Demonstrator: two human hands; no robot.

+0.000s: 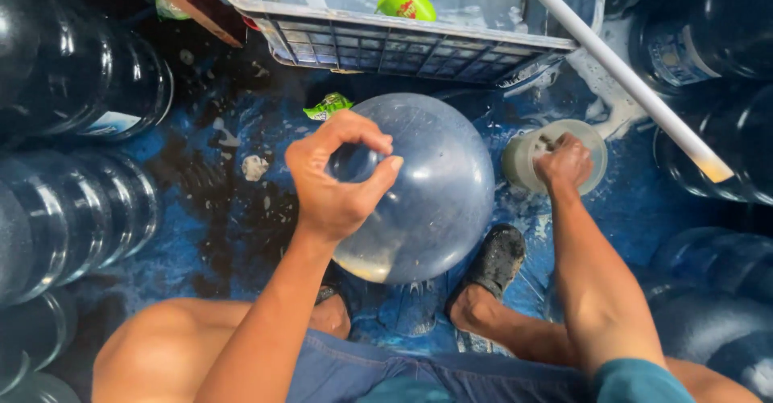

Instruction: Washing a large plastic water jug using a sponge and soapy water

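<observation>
Seemingly mid-wash: the left hand (pixel 334 181) curls closed around the neck of a large clear water jug (pixel 427 190) standing between the person's feet. The right hand (pixel 565 161) is closed inside a small round tub (pixel 594 141); what it grips is hidden. Next likely needs scrubbing the jug. Beyond, a basket (pixel 386 45) holds a green packet (pixel 405 0); dark jugs (pixel 80 89) line both sides.
</observation>
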